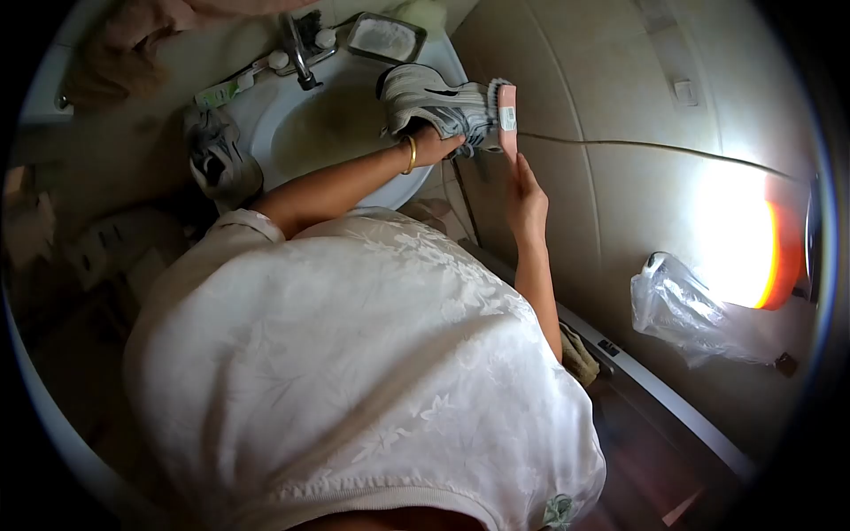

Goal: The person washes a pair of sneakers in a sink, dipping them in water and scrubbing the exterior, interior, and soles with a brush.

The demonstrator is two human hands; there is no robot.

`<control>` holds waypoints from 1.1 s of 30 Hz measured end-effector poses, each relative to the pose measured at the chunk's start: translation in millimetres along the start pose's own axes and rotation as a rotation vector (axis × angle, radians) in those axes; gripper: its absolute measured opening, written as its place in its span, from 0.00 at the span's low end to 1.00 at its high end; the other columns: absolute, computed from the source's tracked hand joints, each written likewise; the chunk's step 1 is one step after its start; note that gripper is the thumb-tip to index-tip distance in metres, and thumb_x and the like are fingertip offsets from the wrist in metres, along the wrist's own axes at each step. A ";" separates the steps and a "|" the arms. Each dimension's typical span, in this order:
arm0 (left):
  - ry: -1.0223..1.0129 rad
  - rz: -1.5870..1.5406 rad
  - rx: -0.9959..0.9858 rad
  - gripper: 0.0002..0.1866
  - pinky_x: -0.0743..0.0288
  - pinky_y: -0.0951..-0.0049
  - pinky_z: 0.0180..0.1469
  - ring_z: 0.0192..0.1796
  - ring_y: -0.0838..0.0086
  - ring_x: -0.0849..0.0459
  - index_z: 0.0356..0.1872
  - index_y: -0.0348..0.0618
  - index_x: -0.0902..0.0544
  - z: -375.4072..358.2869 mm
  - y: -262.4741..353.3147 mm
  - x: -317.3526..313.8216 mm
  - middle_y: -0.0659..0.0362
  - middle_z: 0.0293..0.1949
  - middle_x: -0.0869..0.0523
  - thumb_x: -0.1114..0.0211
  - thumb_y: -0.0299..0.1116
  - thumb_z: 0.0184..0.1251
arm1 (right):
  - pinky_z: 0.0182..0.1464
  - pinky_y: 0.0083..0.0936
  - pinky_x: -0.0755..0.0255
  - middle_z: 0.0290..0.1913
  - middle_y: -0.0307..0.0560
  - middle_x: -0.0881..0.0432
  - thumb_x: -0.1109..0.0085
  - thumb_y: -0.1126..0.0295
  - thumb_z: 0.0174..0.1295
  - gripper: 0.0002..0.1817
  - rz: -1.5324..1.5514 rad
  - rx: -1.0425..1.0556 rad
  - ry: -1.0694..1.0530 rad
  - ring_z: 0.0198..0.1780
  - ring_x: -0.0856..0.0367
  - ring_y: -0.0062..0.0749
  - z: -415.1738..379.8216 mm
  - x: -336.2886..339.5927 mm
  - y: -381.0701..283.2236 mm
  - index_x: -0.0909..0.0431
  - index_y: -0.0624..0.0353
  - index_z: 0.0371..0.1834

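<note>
Over the right side of the sink, a grey and white sneaker is held up by my left hand, which reaches into its opening; a gold bangle is on that wrist. My right hand grips the handle of a pink brush. The brush's bristles touch the right end of the sneaker. A second grey sneaker stands at the sink's left edge.
Below the faucet, the white sink holds murky water. A soap tray and a green and white tube lie on its back rim. A tiled wall, a plastic bag and a bright lamp are at right.
</note>
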State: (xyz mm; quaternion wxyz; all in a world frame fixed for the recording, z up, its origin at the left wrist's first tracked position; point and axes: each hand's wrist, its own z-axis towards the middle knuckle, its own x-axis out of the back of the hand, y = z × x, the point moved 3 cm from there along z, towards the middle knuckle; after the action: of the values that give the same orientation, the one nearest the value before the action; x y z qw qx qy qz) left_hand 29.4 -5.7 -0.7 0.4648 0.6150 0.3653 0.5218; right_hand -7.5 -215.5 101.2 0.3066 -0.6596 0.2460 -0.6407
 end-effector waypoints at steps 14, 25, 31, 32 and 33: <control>-0.054 -0.859 0.209 0.19 0.31 0.74 0.52 0.49 0.74 0.22 0.48 0.41 0.24 -14.1 8.9 -19.9 0.60 0.44 0.19 0.35 0.37 0.57 | 0.38 0.40 0.29 0.35 0.57 0.20 0.55 0.55 0.63 0.17 -0.584 -0.039 -0.154 0.39 0.22 0.52 40.2 79.5 -3.5 0.22 0.50 0.45; 0.015 -0.493 0.299 0.15 0.30 0.75 0.47 0.42 0.77 0.22 0.43 0.36 0.22 -7.0 29.3 22.5 0.59 0.40 0.18 0.38 0.34 0.57 | 0.33 0.41 0.30 0.29 0.53 0.20 0.55 0.49 0.62 0.18 -0.777 0.075 -0.324 0.35 0.21 0.51 53.8 67.8 -44.5 0.21 0.49 0.37; 0.105 -0.114 -0.179 0.18 0.34 0.68 0.54 0.48 0.65 0.24 0.46 0.37 0.24 -10.1 25.2 25.6 0.53 0.45 0.21 0.38 0.34 0.54 | 0.31 0.41 0.31 0.26 0.56 0.21 0.53 0.47 0.61 0.21 -0.608 0.080 -0.428 0.31 0.23 0.53 41.0 38.7 -23.5 0.22 0.54 0.32; 0.087 -0.030 -0.180 0.18 0.34 0.68 0.54 0.50 0.63 0.24 0.46 0.38 0.24 -11.8 30.1 25.8 0.53 0.46 0.21 0.38 0.35 0.55 | 0.31 0.41 0.32 0.25 0.56 0.22 0.52 0.48 0.61 0.21 -0.580 0.104 -0.408 0.31 0.23 0.54 40.5 29.6 -23.9 0.23 0.54 0.32; -0.006 0.049 -0.184 0.18 0.35 0.67 0.55 0.52 0.61 0.25 0.47 0.39 0.24 -17.4 38.7 27.0 0.51 0.46 0.21 0.40 0.36 0.56 | 0.32 0.43 0.32 0.24 0.57 0.23 0.52 0.48 0.61 0.21 -0.377 0.184 -0.354 0.30 0.23 0.54 35.6 18.3 -48.2 0.23 0.56 0.29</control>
State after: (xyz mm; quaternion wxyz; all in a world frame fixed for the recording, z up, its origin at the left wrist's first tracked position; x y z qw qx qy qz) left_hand 16.1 11.1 44.7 0.5077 0.5799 0.2994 0.5624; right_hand 25.7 -192.1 148.9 0.2787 -0.7647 0.0022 -0.5810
